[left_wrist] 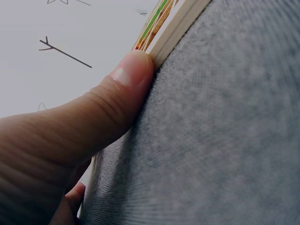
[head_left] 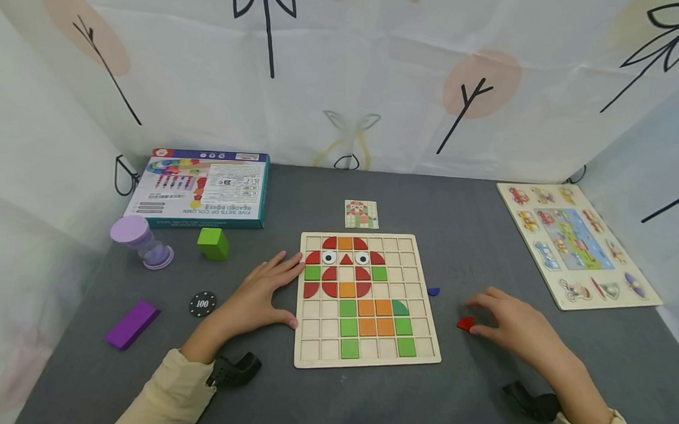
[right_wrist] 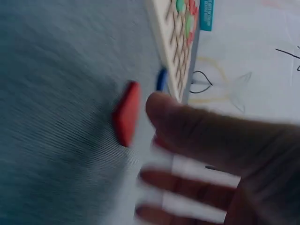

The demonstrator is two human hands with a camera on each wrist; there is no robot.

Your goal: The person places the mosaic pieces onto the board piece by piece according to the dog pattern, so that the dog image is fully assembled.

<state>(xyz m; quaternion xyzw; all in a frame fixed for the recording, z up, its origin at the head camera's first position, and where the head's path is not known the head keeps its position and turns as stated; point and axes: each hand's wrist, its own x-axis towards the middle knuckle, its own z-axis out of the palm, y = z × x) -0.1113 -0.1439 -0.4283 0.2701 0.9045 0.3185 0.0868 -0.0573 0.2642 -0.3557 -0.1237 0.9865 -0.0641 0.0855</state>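
A wooden grid board (head_left: 368, 365) lies on the grey table, with red, orange and green pieces and two eye pieces in its cells. My left hand (head_left: 252, 302) rests at its left side, fingers spread, fingertips and thumb touching the edge. In the left wrist view, the thumb (left_wrist: 133, 70) presses that edge. My right hand (head_left: 517, 327) is right of the board, loosely bent around a small red piece (head_left: 465, 324). The right wrist view, blurred, shows a gap between the red piece (right_wrist: 126, 115) and the thumb (right_wrist: 164, 110). A blue piece (head_left: 433, 291) lies beside the board's right edge.
Behind the board lies a small picture card (head_left: 362, 214). A boxed set (head_left: 205, 188), green block (head_left: 213, 244), lilac spool-like toy (head_left: 143, 242), black chip marked 100 (head_left: 203, 304) and purple block (head_left: 133, 325) lie left. A picture board (head_left: 578, 295) lies far right.
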